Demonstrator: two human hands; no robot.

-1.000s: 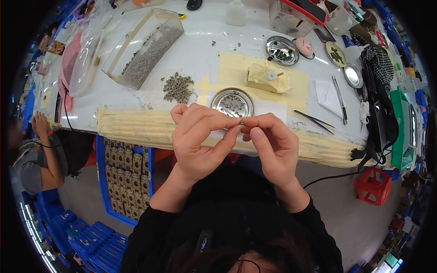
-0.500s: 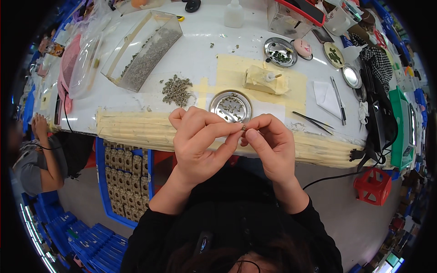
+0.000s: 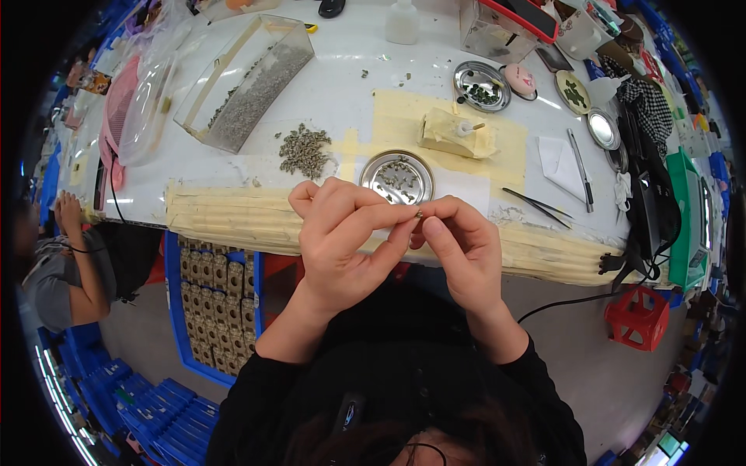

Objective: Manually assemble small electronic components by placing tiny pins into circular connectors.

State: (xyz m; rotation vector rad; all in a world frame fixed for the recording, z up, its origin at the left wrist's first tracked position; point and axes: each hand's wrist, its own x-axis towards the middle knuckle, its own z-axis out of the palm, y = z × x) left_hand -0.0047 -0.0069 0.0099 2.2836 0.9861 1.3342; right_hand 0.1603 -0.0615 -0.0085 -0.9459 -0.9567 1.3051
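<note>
My left hand (image 3: 346, 237) and my right hand (image 3: 460, 245) meet at the fingertips above the table's near edge. Thumb and forefinger of each pinch one tiny greenish-grey metal-looking part (image 3: 419, 214), mostly hidden by the fingers. Just beyond them lies a round steel dish (image 3: 365, 172) with several similar small parts on it. A heap of the same-looking small pieces (image 3: 305, 151) is on the table to the left of the dish. Behind the dish, a tape-wrapped block (image 3: 454, 136) carries a small white-capped nozzle.
Black tweezers (image 3: 536, 207) and a pen-like tool (image 3: 580, 169) lie to the right near white paper (image 3: 558, 165). A clear box (image 3: 260, 89) of grey granules stands at the back left. Below the table's left part is a blue crate (image 3: 177, 311). A co-worker's arm (image 3: 81, 272) is at far left.
The view has shifted slightly, so the table things sit a little further right. Both hands keep the same pinch on the tiny part, with barely any finger movement.
</note>
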